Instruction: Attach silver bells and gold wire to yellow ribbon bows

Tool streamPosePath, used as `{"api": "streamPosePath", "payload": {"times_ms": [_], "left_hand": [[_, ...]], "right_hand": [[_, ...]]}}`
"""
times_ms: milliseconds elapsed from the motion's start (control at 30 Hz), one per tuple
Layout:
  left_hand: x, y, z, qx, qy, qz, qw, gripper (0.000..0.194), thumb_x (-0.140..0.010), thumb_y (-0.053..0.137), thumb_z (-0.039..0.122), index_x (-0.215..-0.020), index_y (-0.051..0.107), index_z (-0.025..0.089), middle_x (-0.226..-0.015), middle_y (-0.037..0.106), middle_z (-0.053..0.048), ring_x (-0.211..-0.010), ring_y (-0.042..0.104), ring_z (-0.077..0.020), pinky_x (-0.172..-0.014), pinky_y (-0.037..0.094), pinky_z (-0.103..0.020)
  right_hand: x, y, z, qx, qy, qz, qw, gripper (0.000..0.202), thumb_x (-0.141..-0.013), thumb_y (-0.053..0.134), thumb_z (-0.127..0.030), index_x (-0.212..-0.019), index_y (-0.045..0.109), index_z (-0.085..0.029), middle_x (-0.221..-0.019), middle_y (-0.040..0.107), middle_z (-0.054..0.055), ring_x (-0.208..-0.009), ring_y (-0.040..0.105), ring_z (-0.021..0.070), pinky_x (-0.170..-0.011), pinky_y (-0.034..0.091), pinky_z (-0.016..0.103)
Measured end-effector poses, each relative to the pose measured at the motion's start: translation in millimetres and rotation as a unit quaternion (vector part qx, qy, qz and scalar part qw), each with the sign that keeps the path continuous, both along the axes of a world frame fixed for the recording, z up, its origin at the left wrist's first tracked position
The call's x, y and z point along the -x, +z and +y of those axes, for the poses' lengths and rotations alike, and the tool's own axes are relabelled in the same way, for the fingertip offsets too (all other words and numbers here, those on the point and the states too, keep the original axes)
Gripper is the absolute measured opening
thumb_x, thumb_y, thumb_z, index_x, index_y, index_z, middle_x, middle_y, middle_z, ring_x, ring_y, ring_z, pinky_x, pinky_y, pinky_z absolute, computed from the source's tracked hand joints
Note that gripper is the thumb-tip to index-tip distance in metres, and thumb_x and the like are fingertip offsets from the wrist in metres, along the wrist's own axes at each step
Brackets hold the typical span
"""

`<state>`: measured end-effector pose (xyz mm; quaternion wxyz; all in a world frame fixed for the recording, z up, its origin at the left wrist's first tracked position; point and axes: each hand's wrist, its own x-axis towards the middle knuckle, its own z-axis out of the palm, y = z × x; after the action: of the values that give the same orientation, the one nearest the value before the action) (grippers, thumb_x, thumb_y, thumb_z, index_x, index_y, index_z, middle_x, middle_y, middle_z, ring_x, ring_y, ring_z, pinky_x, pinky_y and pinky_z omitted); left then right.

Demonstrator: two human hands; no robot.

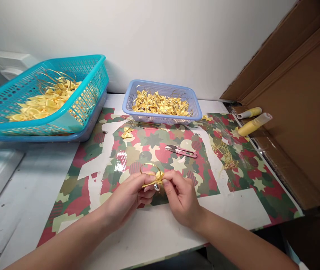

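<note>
Between my two hands is a yellow ribbon bow (159,175) with a small silver bell (157,186) hanging below its middle and a gold cord loop (150,164) rising above it. My left hand (133,195) pinches the bow's left side between thumb and fingers. On its right side, my right hand (181,195) is closed with thumb and forefinger at the ribbon. Beyond them on the patterned table cover lie pink-handled thread snips (181,151). Another yellow bow (127,132) rests farther back, near loose gold cord.
A blue basket (162,119) of yellow bows stands at the back. At left, a turquoise basket (89,95) holds more bows. Thread scraps (227,155) and two yellow-wrapped tubes (254,125) lie right, beside a cardboard wall (295,112).
</note>
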<state>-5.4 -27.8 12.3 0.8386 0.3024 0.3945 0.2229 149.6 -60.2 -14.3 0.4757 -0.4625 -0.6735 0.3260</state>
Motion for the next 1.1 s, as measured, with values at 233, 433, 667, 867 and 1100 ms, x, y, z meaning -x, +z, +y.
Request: {"api": "streamPosePath", "payload": {"times_ms": [233, 433, 667, 867, 1100], "left_hand": [[0.8, 1.7, 1.7, 0.093, 0.005, -0.084, 0.992, 0.032, -0.078, 0.050, 0.028, -0.055, 0.029, 0.020, -0.057, 0.018, 0.006, -0.054, 0.010, -0.0107, -0.049, 0.020, -0.023], [2.9, 1.4, 4.1, 0.135, -0.016, -0.112, 0.984, 0.033, -0.077, 0.049, 0.026, -0.053, 0.028, 0.019, -0.057, 0.016, 0.006, -0.052, 0.010, -0.0097, -0.048, 0.020, -0.022], [4.0, -0.8, 5.9, 0.165, -0.022, -0.130, 0.977, 0.031, -0.077, 0.049, 0.025, -0.053, 0.030, 0.019, -0.058, 0.015, 0.007, -0.051, 0.011, -0.0089, -0.046, 0.020, -0.021], [5.1, -3.3, 6.9, 0.196, -0.022, -0.150, 0.969, 0.030, -0.074, 0.052, 0.024, -0.053, 0.032, 0.018, -0.057, 0.017, 0.007, -0.049, 0.013, -0.0074, -0.046, 0.018, -0.021], [4.0, -1.6, 5.3, 0.218, -0.032, -0.139, 0.965, 0.026, -0.072, 0.051, 0.021, -0.055, 0.033, 0.018, -0.057, 0.022, 0.007, -0.047, 0.014, -0.0057, -0.046, 0.017, -0.021]], "right_hand": [[-2.3, -3.1, 3.7, 0.042, 0.055, 0.061, 0.996, 0.019, -0.094, 0.040, -0.021, -0.077, 0.049, -0.020, -0.061, 0.043, -0.004, -0.053, 0.039, 0.0087, -0.050, 0.036, 0.020], [-3.4, -4.0, 4.8, 0.016, 0.067, 0.037, 0.997, 0.019, -0.094, 0.040, -0.021, -0.078, 0.051, -0.020, -0.061, 0.045, -0.004, -0.053, 0.038, 0.0084, -0.050, 0.035, 0.021], [-3.8, -4.2, 5.2, -0.004, 0.054, 0.018, 0.998, 0.019, -0.094, 0.040, -0.021, -0.079, 0.052, -0.020, -0.061, 0.049, -0.003, -0.053, 0.042, 0.0091, -0.050, 0.036, 0.021], [-4.5, -6.9, 5.1, -0.005, 0.056, 0.017, 0.998, 0.018, -0.094, 0.040, -0.020, -0.080, 0.052, -0.020, -0.062, 0.048, -0.003, -0.054, 0.042, 0.0091, -0.051, 0.036, 0.021], [-6.4, -9.4, 7.7, -0.064, 0.079, 0.025, 0.994, 0.018, -0.092, 0.040, -0.010, -0.079, 0.048, -0.022, -0.062, 0.042, -0.005, -0.056, 0.039, 0.0091, -0.054, 0.034, 0.021]]}}
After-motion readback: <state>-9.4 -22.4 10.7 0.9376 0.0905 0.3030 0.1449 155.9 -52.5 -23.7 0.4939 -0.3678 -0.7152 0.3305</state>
